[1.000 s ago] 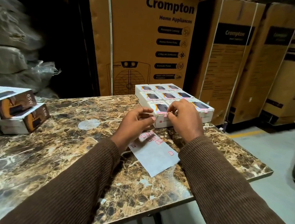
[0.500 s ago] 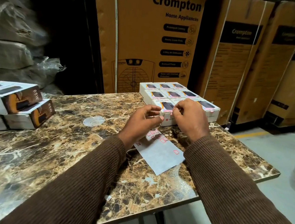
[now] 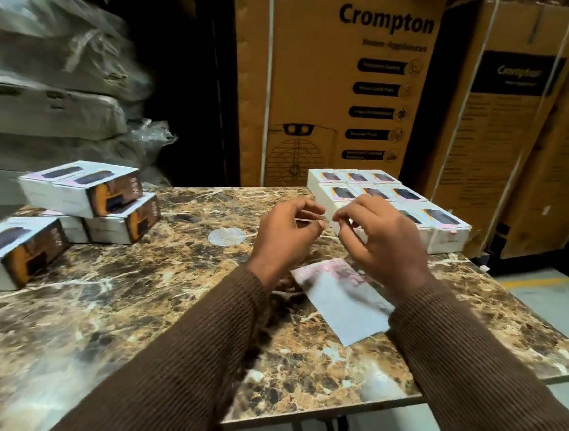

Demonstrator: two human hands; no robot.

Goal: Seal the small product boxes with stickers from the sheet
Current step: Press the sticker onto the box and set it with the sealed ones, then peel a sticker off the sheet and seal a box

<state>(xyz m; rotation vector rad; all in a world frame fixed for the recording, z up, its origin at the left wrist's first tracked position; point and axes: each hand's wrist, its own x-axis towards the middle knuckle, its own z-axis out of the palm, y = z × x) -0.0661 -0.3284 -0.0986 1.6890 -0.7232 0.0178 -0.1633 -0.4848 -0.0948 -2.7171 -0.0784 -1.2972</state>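
Observation:
My left hand (image 3: 287,231) and my right hand (image 3: 379,239) hover side by side just above the table, in front of a tight block of small white product boxes (image 3: 334,180). The fingers of both are loosely curled and I see nothing held in either. Part of the block is hidden behind my right hand. A pink sticker shows on the edge of the block's nearest right box (image 3: 450,230). The white sticker sheet (image 3: 341,302), with pink stickers at its far end, lies flat on the table under my right wrist. The view is blurred.
A loose pile of white and orange product boxes (image 3: 89,194) sits at the table's left side. The marble table (image 3: 152,293) ends close to my right forearm. Tall cardboard cartons (image 3: 339,89) stand behind it, wrapped bundles (image 3: 48,67) at the left.
Both hands have lifted off the front box in the block and drawn slightly apart. The camera has swung left, bringing the left pile of boxes further into view.

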